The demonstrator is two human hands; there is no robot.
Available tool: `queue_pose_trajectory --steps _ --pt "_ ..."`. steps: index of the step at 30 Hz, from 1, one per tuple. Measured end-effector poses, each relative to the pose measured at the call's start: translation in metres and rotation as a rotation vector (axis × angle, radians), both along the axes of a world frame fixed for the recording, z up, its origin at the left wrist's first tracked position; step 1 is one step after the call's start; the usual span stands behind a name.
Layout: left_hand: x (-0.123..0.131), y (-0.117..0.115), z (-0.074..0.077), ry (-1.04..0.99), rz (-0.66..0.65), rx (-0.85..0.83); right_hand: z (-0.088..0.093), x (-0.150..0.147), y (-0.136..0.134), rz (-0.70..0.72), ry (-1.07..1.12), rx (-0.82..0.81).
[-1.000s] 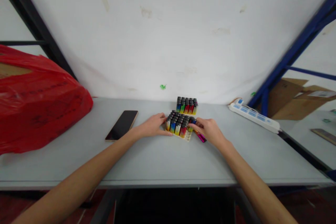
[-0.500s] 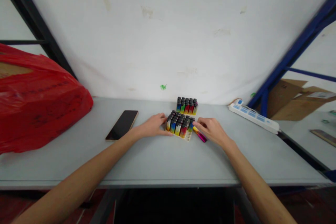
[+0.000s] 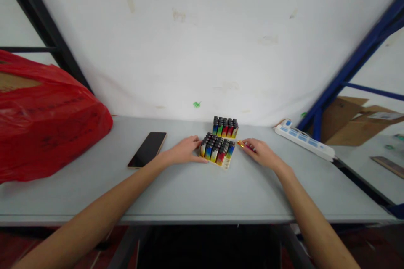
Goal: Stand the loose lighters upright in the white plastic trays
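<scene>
A pale tray (image 3: 226, 163) holds several upright coloured lighters (image 3: 215, 153) with black tops; its front right slots hold no lighters. My left hand (image 3: 187, 150) has thumb and fingers spread around the tray's left side, touching it. To the right of the tray, my right hand (image 3: 258, 151) is closed on a lighter (image 3: 241, 144) with a yellow end and a pinkish body, partly hidden by the fingers. Behind the tray stands a second block of upright lighters (image 3: 225, 128).
A black phone (image 3: 147, 150) lies left of my left hand. At the far left sits a red plastic bag (image 3: 53, 122). A white power strip (image 3: 304, 139) lies at the back right, with a cardboard box (image 3: 356, 124) beyond the blue frame (image 3: 350, 67).
The loose lighter that lay on the table beside the tray is now in my right hand, which has moved slightly right. My left hand has stayed at the tray.
</scene>
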State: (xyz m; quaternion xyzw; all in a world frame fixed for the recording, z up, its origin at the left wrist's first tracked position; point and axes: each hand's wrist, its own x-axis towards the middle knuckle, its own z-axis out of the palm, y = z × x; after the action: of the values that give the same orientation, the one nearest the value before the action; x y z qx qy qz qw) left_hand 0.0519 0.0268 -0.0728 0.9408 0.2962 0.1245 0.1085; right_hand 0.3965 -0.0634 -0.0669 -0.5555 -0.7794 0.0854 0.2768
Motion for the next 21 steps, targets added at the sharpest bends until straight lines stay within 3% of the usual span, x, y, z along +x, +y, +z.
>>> queue_pose_trajectory --steps 7,12,19,21 --pt "0.000 0.000 -0.001 0.005 0.001 0.015 0.004 -0.005 -0.001 -0.170 0.084 0.114" --pt "0.000 -0.002 0.001 0.013 0.003 0.014 0.008 -0.011 0.000 -0.208 0.196 0.190" --pt "0.000 0.000 -0.001 0.000 0.008 0.004 0.004 -0.030 0.000 -0.009 0.626 -0.067" --pt "0.000 0.001 -0.002 0.007 0.006 0.012 0.002 -0.035 0.000 -0.018 0.678 -0.100"
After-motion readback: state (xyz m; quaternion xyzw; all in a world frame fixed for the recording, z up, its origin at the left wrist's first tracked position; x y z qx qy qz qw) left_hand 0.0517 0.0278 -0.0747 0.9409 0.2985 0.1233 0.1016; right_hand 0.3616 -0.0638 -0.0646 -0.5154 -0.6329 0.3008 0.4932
